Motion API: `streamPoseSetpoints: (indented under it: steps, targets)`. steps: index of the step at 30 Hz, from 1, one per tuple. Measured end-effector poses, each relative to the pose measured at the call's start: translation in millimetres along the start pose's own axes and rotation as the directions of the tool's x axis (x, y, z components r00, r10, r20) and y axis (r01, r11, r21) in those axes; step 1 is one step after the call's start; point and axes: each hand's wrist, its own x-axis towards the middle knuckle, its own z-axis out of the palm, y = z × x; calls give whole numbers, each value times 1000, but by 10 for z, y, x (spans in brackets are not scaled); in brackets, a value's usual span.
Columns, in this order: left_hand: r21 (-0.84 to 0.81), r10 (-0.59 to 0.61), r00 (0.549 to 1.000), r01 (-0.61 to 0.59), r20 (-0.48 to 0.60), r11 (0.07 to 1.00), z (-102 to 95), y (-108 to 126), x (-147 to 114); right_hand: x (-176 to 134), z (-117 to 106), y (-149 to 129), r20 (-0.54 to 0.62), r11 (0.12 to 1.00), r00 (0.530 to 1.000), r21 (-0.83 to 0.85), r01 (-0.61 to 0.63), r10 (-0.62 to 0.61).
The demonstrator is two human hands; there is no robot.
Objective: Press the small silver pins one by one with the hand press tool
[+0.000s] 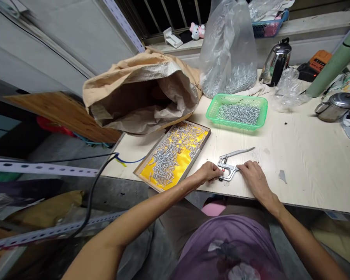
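Observation:
Silver hand-held snap pliers [230,175] with a spring and a long raised lever lie near the table's front edge. My right hand [254,179] is closed on the end of their lower handle. At the jaw on the other side, the fingers of my left hand [209,172] are pinched together beside a small red part. Whatever they hold is too small to make out. Left of my left hand, a shallow tray [182,158] with a yellow lining bears many small metal pins. More small metal pieces fill a green plastic basket [236,125] beyond the pliers.
A large brown paper sack [142,93] lies with its mouth towards me behind the tray. Beside it stands a clear plastic bag [229,50] of metal pieces. A steel kettle [276,62], a green tube [332,64] and a lidded metal cup [336,105] stand at the right.

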Motion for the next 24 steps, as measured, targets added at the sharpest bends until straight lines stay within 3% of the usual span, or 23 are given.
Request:
streamPoseSetpoints:
  steps: [3, 6, 16, 20, 24]
  targets:
    - [-79, -82, 993, 88, 85, 993, 7, -11, -9, -17, -23, -8, 7, 1000, 1000, 2, 20, -20]
    - [-148, -141, 987, 152, 82, 977, 59, -39, -38, -30, -49, -10, 13, 999, 999, -5, 40, -40]
    - [-244, -126, 992, 119, -15, 962, 211, -148, -148, -37, -135, -21, 62, 996, 994, 12, 91, -92]
    - [-242, -131, 991, 132, 22, 961, 202, -165, -148, 140, -227, 15, 109, 986, 983, 85, 141, -150]
    - [-237, -118, 993, 120, 24, 964, 209, -173, -151, 443, -233, 47, 125, 985, 981, -67, 160, -151]
